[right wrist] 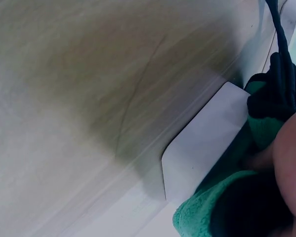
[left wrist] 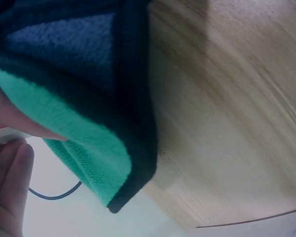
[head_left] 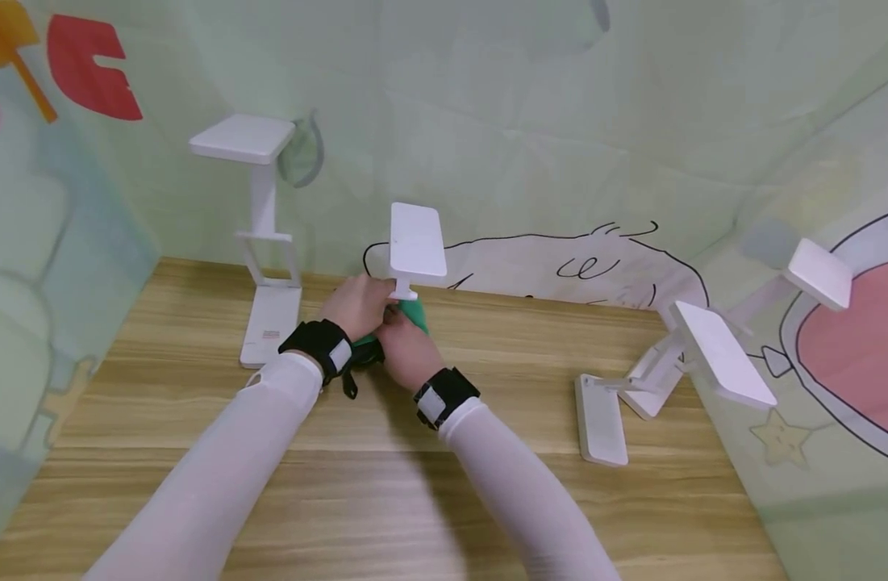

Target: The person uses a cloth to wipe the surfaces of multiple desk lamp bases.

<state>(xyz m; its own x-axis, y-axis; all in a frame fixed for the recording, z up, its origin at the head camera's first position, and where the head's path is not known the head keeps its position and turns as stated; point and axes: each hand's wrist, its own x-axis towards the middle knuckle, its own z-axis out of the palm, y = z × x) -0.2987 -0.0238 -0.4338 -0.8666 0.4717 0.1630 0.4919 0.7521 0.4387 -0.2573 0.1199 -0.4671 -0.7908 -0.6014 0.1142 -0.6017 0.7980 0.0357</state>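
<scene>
Stand [head_left: 403, 290], its panel [head_left: 418, 240] aligned 12-to-6 in the head view, lies at 1-to-2 o'clock from our nearer left hand [head_left: 358, 307], whose fingers pinch it; toward its 6 o'clock, we grip green cloth [head_left: 416, 314] with our right hand [head_left: 409, 353].

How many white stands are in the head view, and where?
4: left stand, at the back left; middle stand, between them, its lower part hidden by the left hand and right hand; front-right stand; and rear-right stand, just behind it.
</scene>
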